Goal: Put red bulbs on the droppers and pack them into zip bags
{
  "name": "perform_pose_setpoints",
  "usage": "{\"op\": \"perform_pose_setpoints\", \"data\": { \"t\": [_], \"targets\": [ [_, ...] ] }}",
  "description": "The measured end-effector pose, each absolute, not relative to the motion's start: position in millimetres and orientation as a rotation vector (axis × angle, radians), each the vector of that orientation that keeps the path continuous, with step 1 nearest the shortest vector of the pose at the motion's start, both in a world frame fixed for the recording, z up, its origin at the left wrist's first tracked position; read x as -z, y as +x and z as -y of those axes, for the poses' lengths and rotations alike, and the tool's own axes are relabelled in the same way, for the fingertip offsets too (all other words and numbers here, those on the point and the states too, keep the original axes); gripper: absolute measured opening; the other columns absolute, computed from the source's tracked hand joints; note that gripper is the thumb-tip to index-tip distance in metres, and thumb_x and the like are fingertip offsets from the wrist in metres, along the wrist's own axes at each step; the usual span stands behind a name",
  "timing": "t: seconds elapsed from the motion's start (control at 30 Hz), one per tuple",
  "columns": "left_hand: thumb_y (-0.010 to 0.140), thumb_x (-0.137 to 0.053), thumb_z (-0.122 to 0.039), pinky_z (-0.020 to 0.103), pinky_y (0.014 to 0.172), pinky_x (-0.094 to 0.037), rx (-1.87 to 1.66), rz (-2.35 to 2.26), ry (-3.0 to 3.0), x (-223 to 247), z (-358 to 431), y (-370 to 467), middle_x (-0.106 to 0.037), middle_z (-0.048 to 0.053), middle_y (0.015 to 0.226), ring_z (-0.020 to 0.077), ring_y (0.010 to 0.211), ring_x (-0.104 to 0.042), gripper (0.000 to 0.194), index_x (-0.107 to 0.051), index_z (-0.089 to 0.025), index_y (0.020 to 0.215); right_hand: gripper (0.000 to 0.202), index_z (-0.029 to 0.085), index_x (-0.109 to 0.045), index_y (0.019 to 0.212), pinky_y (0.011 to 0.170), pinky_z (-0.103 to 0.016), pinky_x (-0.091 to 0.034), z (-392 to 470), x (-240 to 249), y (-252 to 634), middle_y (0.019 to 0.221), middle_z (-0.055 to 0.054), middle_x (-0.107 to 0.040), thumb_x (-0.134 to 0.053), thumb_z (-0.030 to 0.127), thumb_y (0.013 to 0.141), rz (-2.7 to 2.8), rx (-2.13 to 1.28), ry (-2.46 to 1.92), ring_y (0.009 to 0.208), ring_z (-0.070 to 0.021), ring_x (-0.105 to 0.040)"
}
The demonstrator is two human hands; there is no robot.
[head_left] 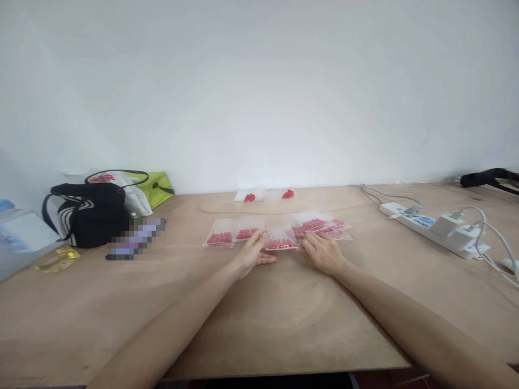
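Note:
In the middle of the table lies a small clear plastic bag [280,241] holding a row of red-ended sticks; their exact kind is too small to make out. My left hand [252,254] pinches its left edge, with the lower fingers stretched out beneath. At the right corner, my right hand [324,253] has its fingers curled onto the same bag. Two similar filled bags lie left of it, an outer bag [219,233] and an inner bag [246,227] close to my left fingertips. Just beyond my right hand rests an overlapping pile of filled bags [320,222].
Small red pieces [250,198] and another red cluster [287,193] lie on clear bags near the wall. A white power strip [430,227] with plugs and cables is on the right. A black bag [93,213], a green bag [161,190] and yellow wrapping [59,259] sit left.

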State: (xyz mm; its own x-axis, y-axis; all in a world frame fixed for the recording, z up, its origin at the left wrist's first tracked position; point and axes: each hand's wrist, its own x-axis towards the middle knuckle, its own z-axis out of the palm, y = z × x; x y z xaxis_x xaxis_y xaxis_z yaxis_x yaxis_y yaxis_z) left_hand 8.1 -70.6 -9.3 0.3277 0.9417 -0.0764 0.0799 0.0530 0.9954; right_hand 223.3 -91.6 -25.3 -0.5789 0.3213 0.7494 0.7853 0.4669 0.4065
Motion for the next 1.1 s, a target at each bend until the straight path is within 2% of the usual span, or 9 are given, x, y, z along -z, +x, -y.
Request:
{"op": "perform_pose_setpoints", "data": {
  "t": [0.07,0.13,0.23,0.3,0.37,0.53,0.73,0.87,1.1],
  "targets": [
    [0.084,-0.047,-0.026,0.028,0.068,-0.055,-0.861,-1.007,1.302,9,75,19,-0.060,0.007,0.089,0.0128,0.067,-0.064,0.017,-0.053,-0.016,0.097,0.031,0.016,-0.049,0.059,0.055,-0.026,-0.023,96,23,224,0.055,-0.001,-0.045,-0.037,0.023,0.087,2.175,0.985,-0.817,0.055,-0.0119,-0.039],
    [0.079,-0.054,-0.015,0.027,0.069,-0.054,-0.874,-1.041,1.320,7,74,26,-0.061,0.007,0.085,0.0127,0.071,-0.063,0.009,-0.058,-0.013,0.087,0.031,0.017,-0.048,0.057,0.054,-0.025,-0.023,99,21,224,0.054,0.000,-0.045,-0.040,0.027,0.086,2.211,0.949,-0.753,0.055,-0.0116,-0.039],
    [0.075,-0.056,-0.008,0.024,0.066,-0.053,-0.927,-1.124,1.363,0,59,28,-0.061,0.005,0.085,0.0107,0.068,-0.061,0.015,-0.058,-0.014,0.088,0.032,0.017,-0.048,0.055,0.052,-0.025,-0.023,101,18,224,0.054,0.000,-0.045,-0.045,0.033,0.083,2.196,0.907,-0.764,0.055,-0.0117,-0.039],
    [0.074,-0.055,-0.008,0.020,0.063,-0.051,-0.969,-1.201,1.392,-8,40,23,-0.061,0.004,0.086,0.0086,0.066,-0.060,0.019,-0.057,-0.015,0.092,0.031,0.017,-0.048,0.055,0.052,-0.025,-0.023,101,17,223,0.055,0.000,-0.045,-0.045,0.032,0.082,2.163,0.895,-0.796,0.055,-0.0115,-0.039],
    [0.073,-0.055,-0.009,0.020,0.055,-0.050,-0.942,-1.282,1.420,-16,20,18,-0.061,0.003,0.077,0.0081,0.057,-0.058,0.020,-0.056,-0.014,0.093,0.029,0.016,-0.048,0.056,0.051,-0.025,-0.023,101,17,220,0.055,0.000,-0.045,-0.045,0.028,0.082,2.151,0.883,-0.803,0.056,-0.0113,-0.038],
    [0.065,-0.060,-0.010,0.020,0.047,-0.045,-0.771,-1.452,1.542,-21,-9,12,-0.058,0.000,0.054,0.0096,0.044,-0.054,0.009,-0.059,-0.010,0.075,0.026,0.016,-0.049,0.059,0.051,-0.025,-0.023,100,19,215,0.058,-0.001,-0.047,-0.044,0.025,0.083,2.185,0.847,-0.791,0.059,-0.0114,-0.039],
    [0.059,-0.065,-0.018,0.018,0.050,-0.040,-0.647,-1.671,1.724,-26,-11,-11,-0.060,-0.002,0.053,0.0114,0.049,-0.054,0.009,-0.062,-0.016,0.067,0.025,0.016,-0.048,0.059,0.048,-0.025,-0.021,101,17,218,0.057,0.000,-0.045,-0.044,0.024,0.082,2.153,0.831,-0.799,0.057,-0.0112,-0.039],
    [0.060,-0.063,-0.022,0.020,0.051,-0.038,-0.607,-1.910,1.717,-37,-12,-56,-0.055,-0.003,0.044,0.0150,0.051,-0.056,0.009,-0.060,-0.017,0.066,0.024,0.016,-0.049,0.060,0.049,-0.025,-0.022,99,20,216,0.058,-0.001,-0.045,-0.043,0.024,0.082,2.160,0.823,-0.817,0.058,-0.0115,-0.039],
    [0.044,-0.075,-0.020,0.022,0.049,-0.039,-0.579,-1.991,1.652,-33,-5,-102,-0.056,-0.002,0.045,0.0191,0.056,-0.058,0.030,-0.058,-0.013,0.068,0.023,0.016,-0.051,0.063,0.051,-0.025,-0.025,94,27,208,0.061,-0.002,-0.048,-0.041,0.022,0.082,2.228,0.781,-0.824,0.060,-0.0121,-0.041]
  ]
}}
